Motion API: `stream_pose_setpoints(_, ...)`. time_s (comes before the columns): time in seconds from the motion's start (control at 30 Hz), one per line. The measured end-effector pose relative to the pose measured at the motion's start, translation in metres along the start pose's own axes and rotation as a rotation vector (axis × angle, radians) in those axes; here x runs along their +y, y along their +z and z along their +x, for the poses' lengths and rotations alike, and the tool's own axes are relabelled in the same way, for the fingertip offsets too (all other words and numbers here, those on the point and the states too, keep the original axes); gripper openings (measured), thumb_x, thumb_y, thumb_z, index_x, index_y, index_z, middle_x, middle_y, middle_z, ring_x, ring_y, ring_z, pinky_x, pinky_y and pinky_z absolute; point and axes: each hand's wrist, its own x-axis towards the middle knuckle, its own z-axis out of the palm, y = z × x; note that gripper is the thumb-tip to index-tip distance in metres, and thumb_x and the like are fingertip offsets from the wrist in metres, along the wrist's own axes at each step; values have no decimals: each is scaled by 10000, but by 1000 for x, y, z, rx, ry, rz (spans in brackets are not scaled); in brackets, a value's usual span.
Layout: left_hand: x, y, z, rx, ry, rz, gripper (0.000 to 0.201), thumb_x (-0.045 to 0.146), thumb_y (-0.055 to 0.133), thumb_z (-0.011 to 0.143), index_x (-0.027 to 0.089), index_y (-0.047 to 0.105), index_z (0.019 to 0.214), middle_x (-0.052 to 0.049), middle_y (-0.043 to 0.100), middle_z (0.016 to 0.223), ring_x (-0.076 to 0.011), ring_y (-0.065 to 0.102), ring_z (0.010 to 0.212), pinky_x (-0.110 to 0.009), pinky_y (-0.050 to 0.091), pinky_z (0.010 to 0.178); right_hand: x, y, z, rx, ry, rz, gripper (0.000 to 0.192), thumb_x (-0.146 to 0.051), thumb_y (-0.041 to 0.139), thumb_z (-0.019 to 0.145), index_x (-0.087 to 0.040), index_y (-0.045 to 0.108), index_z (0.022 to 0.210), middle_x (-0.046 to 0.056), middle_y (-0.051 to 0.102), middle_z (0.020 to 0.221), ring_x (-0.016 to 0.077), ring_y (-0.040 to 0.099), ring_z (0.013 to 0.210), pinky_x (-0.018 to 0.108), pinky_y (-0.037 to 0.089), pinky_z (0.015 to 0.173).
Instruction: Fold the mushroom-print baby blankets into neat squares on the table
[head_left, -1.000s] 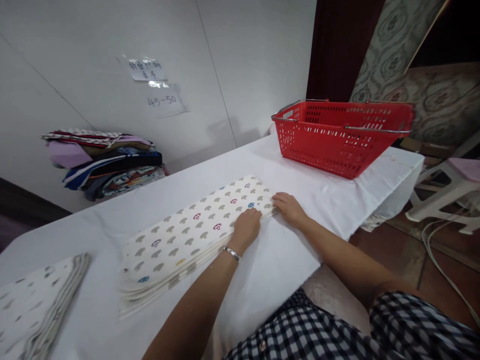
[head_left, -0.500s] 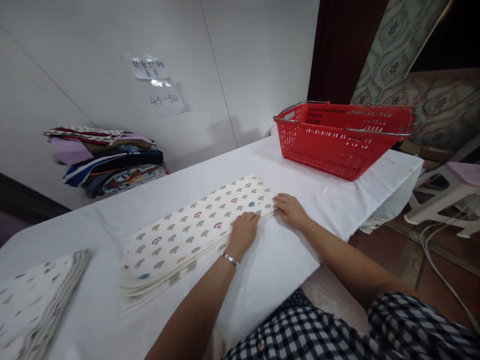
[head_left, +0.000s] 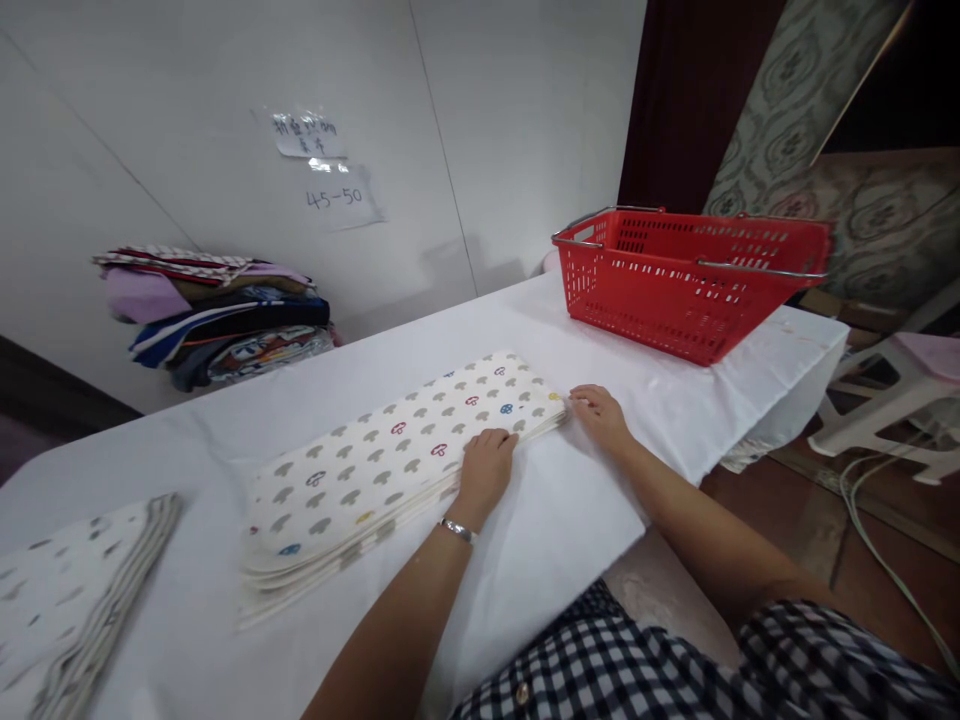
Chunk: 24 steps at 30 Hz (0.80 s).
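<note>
A long folded cloth (head_left: 405,450), white with grey mushroom shapes and a few coloured ones, lies in several layers on the table. My left hand (head_left: 487,465) is closed over its front edge, right of the middle, fingers on top and thumb hidden. Just off the cloth's right end is my right hand (head_left: 598,415), its fingers loosely bent and apart from the cloth. I see nothing plainly held in it. A second folded cloth (head_left: 67,600) of a similar pattern lies at the near left, cut off by the picture's edge.
A red plastic basket (head_left: 660,300) with metal handles stands at the table's far right. Against the wall rises a stack of folded clothes (head_left: 225,315). White cloth covers the table (head_left: 525,560). A plastic stool (head_left: 885,390) and a cable (head_left: 870,540) are on the right.
My right hand has come off the cloth's right end and moved slightly right, uncovering the corner with a yellow mushroom. My left hand stays on the front edge.
</note>
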Motion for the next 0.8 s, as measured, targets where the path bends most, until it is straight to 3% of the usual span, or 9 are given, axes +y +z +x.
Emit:
stream_pose_setpoints(0.17, 0, 0, 0, 17, 12, 2, 260, 135, 462, 883, 204, 632, 1066, -64, 633, 1010, -216, 534, 931, -352, 430, 769, -6, 3, 2, -100, 77, -135, 315, -450, 482, 848, -215, 616, 686, 57, 640, 984, 205, 539, 946, 337, 432, 808)
stream_pose_setpoints(0.37, 1, 0, 2, 4, 5, -6, 248, 142, 455, 888, 201, 637, 1046, -62, 634, 1001, -217, 527, 922, -354, 427, 764, -12, 8, 4, -181, 129, -254, 329, -480, 527, 808, -207, 577, 632, 44, 646, 1053, 218, 550, 997, 360, 398, 855)
stream_pose_setpoints(0.6, 1, 0, 0, 10, -2, -35, 254, 131, 454, 885, 208, 626, 1054, -60, 631, 1014, -212, 528, 934, -353, 424, 773, -1, 13, 6, -136, 177, -145, 217, -364, 577, 721, -210, 523, 578, 46, 627, 1135, 220, 547, 1069, 376, 403, 915)
stream_pose_setpoints(0.8, 2, -2, -11, 12, -65, -43, 210, 168, 451, 903, 187, 617, 1030, -54, 626, 1063, -198, 517, 963, -342, 424, 809, 10, 11, 4, -152, 157, -211, 275, -457, 542, 709, -215, 546, 580, 61, 646, 1081, 238, 557, 1032, 384, 424, 883)
